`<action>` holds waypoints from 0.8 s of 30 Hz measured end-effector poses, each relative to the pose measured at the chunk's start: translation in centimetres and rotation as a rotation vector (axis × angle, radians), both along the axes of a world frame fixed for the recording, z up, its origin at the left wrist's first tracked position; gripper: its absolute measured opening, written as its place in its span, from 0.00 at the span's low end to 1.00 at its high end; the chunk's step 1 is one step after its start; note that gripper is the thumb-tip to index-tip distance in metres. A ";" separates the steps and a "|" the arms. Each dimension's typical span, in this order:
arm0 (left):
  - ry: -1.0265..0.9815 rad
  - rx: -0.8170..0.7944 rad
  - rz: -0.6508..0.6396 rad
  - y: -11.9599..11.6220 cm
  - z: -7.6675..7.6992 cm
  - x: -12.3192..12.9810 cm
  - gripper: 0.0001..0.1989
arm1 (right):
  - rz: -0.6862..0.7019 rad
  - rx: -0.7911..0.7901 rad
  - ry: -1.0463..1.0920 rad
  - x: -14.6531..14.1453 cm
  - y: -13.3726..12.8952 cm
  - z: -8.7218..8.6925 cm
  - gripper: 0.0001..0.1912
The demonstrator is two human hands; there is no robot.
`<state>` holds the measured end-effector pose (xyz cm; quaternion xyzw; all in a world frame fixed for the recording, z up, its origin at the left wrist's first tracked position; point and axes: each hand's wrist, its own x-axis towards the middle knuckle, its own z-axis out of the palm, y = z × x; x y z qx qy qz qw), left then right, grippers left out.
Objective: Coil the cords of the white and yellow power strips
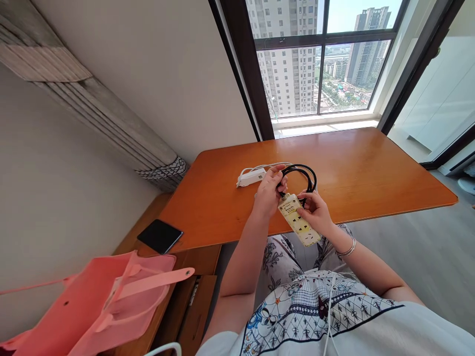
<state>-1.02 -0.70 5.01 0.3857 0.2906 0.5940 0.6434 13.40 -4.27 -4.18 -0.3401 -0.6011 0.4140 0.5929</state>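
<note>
A yellowed power strip with several sockets is held tilted at the table's near edge. Its black cord is coiled in loops above it. My left hand is closed around the cord where it leaves the strip's upper end. With the thumb on the strip's face, my right hand grips the strip's side; its fingers also reach to the lower part of the coil. Just beyond my left hand, a white power strip lies on the table with its white cord looped behind it.
The orange-brown wooden table stretches out to a window. A black phone lies near its left corner. At the lower left, a pink bag sits on a wooden cabinet. A curtain hangs on the left.
</note>
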 end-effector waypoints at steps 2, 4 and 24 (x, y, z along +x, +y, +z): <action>-0.015 -0.015 -0.075 0.2 -0.1 -0.5 0.19 | 0.109 -0.132 0.129 0.2 0.0 0.4 0.20; -0.038 -0.034 -0.103 0.3 -0.4 -0.7 0.21 | 0.187 -0.227 0.212 0.3 0.1 0.8 0.24; -0.120 0.146 0.021 -2.9 -3.1 2.4 0.23 | 0.117 -0.139 0.446 -0.2 -1.2 2.8 0.31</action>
